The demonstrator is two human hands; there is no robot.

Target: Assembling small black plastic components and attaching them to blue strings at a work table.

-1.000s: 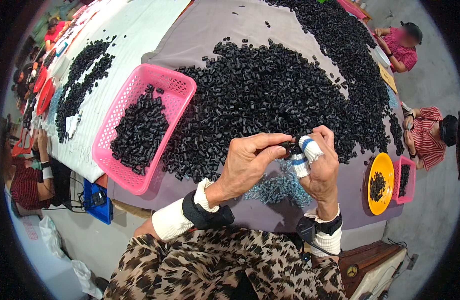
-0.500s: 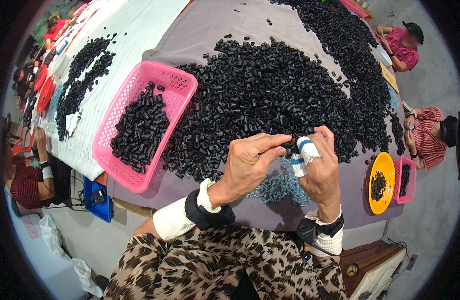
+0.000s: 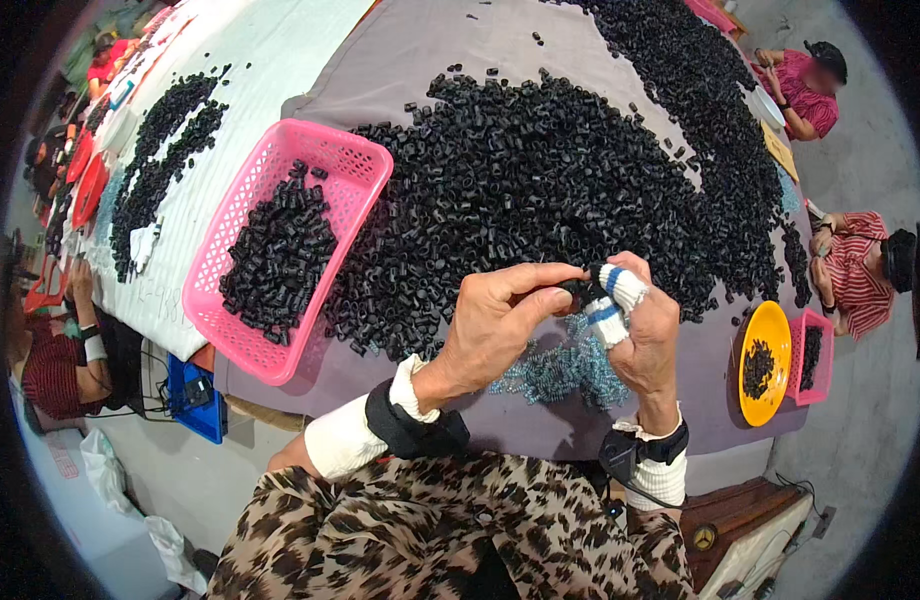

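In front of me my left hand [image 3: 502,322] is closed, pinching a small black plastic piece [image 3: 573,290] between thumb and fingertips. My right hand [image 3: 648,335] meets it tip to tip, its fingers also closed on black plastic; whether both hold one piece or two pressed together is hard to see. White finger covers [image 3: 610,318] with blue stripes wrap the right thumb and forefinger. Just beyond the hands spreads a big heap of short black tubular pieces [image 3: 520,180]. Small bluish clear pieces [image 3: 565,372] lie in a pile beneath the hands.
A pink basket [image 3: 206,290] partly filled with black pieces stands left of the heap. At right are a yellow plate [image 3: 770,330] and a smaller pink basket [image 3: 822,360]. Other people sit along both sides. A blue bin [image 3: 212,415] is at lower left.
Both hands stay at the same place with fingertips together. The right hand's covered fingers have turned slightly, and more black plastic shows between the two hands.
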